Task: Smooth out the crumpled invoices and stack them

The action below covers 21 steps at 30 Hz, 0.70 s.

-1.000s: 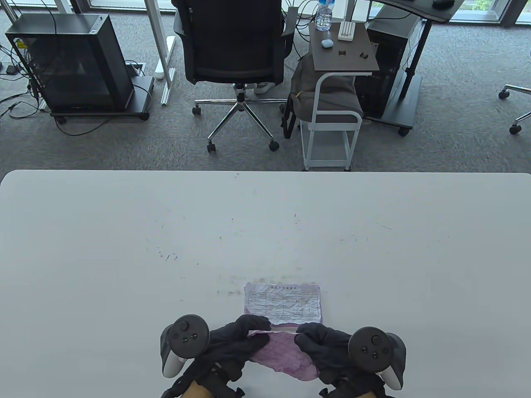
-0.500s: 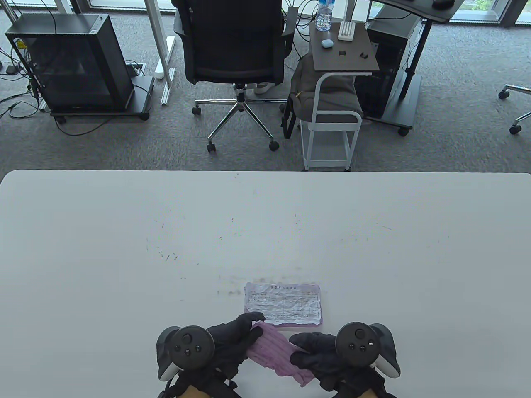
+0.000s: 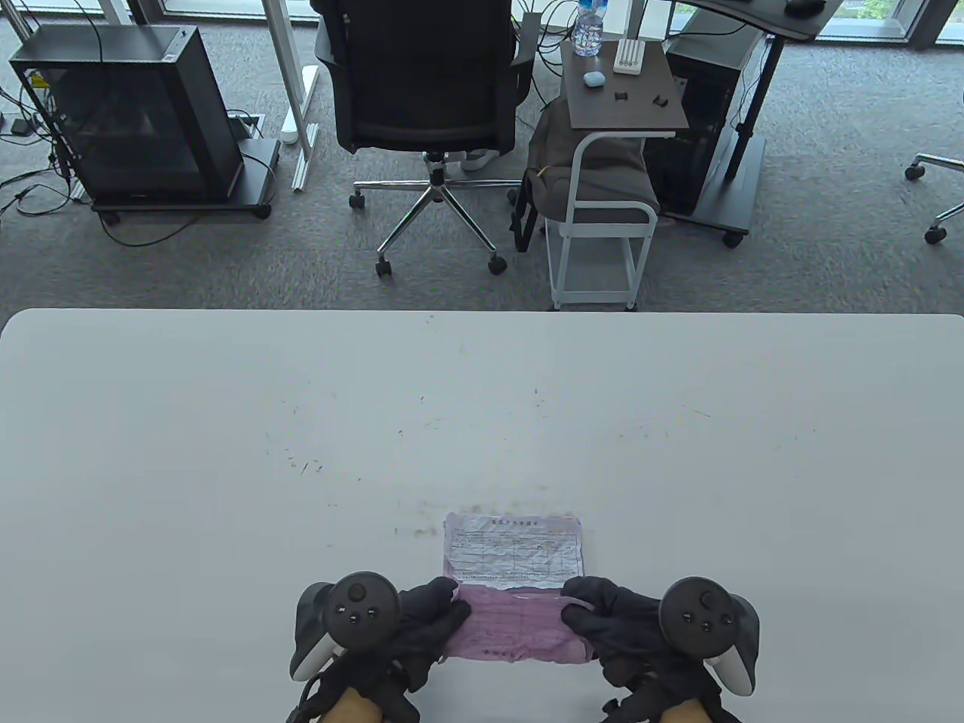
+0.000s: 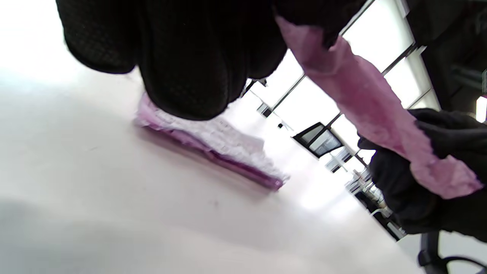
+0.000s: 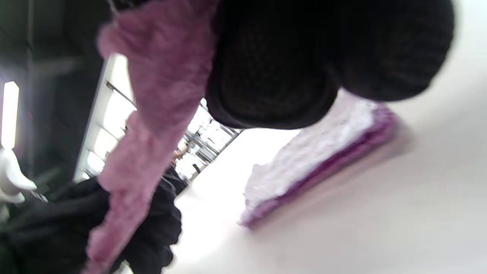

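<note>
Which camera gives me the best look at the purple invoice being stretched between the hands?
The table view: the purple invoice shows whole, spread between the left hand and right hand, just near of the stack. Both wrist views show it only as a blurred, edge-on strip held above the table.

Office: swivel chair (image 3: pixel 425 83), computer tower (image 3: pixel 128 113), grey carpet (image 3: pixel 226 263), white table (image 3: pixel 226 422).

White table (image 3: pixel 226 422), surface scuffed; a stack of flattened invoices (image 3: pixel 514 551) lies flat at 6 o'clock near the edge.
</note>
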Available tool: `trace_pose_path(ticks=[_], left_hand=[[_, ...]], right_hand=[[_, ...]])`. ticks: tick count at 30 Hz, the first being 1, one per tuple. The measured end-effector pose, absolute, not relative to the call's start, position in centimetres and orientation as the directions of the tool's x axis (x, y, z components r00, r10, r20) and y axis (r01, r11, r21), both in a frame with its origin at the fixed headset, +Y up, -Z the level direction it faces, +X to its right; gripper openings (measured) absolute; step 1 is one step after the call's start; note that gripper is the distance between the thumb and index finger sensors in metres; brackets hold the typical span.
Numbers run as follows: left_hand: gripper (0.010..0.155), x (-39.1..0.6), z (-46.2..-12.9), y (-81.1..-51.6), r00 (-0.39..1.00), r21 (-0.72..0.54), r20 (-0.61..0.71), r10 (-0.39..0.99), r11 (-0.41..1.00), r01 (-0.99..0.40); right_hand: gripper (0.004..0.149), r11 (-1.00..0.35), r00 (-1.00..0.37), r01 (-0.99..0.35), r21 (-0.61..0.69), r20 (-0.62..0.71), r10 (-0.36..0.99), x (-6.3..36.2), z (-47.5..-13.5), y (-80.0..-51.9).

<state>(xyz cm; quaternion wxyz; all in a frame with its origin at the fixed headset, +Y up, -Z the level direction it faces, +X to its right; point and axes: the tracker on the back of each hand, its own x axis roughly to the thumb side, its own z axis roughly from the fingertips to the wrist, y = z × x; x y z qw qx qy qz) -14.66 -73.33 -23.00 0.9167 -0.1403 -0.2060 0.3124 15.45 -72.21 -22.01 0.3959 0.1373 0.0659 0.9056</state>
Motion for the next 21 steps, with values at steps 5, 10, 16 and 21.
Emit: trace_pose_path(ticks=[5, 10, 16, 21], left_hand=[[0.06, -14.2, -23.3, -75.8, 0.841, -0.448, 0.251, 0.479, 0.828, -0.338], [0.061, -13.4, -23.0, -75.2, 0.849, -0.369, 0.356, 0.391, 0.894, -0.256], [0.054, -10.4, -22.2, -76.4, 0.841, -0.429, 0.494, 0.218, 0.903, 0.018], [0.064, -8.7, -21.7, -77.3, 0.845, -0.44, 0.532, 0.049, 0.869, 0.226]], right_hand=[[0.042, -0.782, -0.784, -0.553, 0.286, 0.138, 0.605, 14.0, -22.3, -74.4], [0.042, -0.822, -0.849, -0.457, 0.34, 0.108, 0.518, 13.2, -22.6, -75.7], [0.042, -0.834, -0.852, -0.441, 0.331, 0.138, 0.505, 12.6, -22.5, -75.8], [0.042, -0.852, -0.871, -0.4, 0.337, 0.15, 0.468, 12.5, -22.5, -76.0]])
